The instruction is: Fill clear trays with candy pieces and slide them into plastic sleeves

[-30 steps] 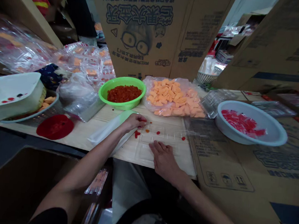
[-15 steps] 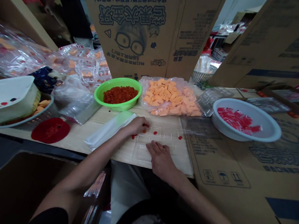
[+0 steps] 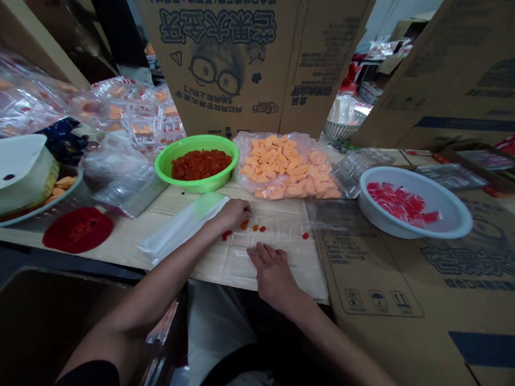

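Note:
My left hand (image 3: 236,214) is closed, its curled fingertips low over the far-left part of a row of clear plastic trays (image 3: 281,226). A small orange-red candy piece (image 3: 244,224) shows at those fingertips. Just right of it, an orange piece (image 3: 255,228) and a red piece (image 3: 263,228) lie close together, and another red piece (image 3: 305,236) lies farther right. Red bits (image 3: 226,235) sit left of the trays, below my left wrist. My right hand (image 3: 273,272) rests with its fingers stretched out over the near tray (image 3: 242,264), touching it.
Behind stand a green bowl (image 3: 161,163) of red-orange pieces and a bag of orange candies (image 3: 282,165). A pale blue basin (image 3: 458,219) with red packets is at right. White plastic sleeves (image 3: 177,231) and a red disc (image 3: 78,229) lie left. A large carton (image 3: 247,108) rises behind.
My left hand has shifted slightly left along the trays. An orange piece now lies beside the red one where the red one lay alone. My right hand stays on the near tray.

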{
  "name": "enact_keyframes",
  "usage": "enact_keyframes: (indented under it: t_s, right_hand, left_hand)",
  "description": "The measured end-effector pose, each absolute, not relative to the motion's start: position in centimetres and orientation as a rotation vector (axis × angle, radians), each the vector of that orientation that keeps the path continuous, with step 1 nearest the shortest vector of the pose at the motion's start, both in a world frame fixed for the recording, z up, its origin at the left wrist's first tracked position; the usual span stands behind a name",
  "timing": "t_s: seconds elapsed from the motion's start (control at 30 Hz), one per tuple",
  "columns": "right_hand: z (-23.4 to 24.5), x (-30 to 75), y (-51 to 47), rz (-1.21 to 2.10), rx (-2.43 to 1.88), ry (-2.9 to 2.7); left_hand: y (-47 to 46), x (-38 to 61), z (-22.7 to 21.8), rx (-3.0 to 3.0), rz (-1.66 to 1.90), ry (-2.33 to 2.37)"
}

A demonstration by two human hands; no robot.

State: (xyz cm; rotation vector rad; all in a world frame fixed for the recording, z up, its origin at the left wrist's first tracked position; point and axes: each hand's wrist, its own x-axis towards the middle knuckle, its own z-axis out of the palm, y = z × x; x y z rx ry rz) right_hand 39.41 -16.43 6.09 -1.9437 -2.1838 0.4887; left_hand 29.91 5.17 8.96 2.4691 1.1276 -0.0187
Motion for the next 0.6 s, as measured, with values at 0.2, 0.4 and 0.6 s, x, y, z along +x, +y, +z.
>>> enact_keyframes:
  t_s: [0.2, 0.4, 0.6]
  right_hand:
    - [6.2, 39.4, -16.4, 0.500, -1.960, -2.186]
    - [6.2, 39.3, -16.4, 0.517, -1.971, -2.179]
    - [6.4, 39.4, -16.4, 0.530, -1.962, -2.179]
  left_hand:
    - [5.1, 29.9, 8.4, 2.464, -0.094, 1.162]
    - [5.1, 31.0, 8.5, 2.410, -0.025, 1.099]
    - [5.6, 31.4, 8.7, 2.318, 0.108, 1.100]
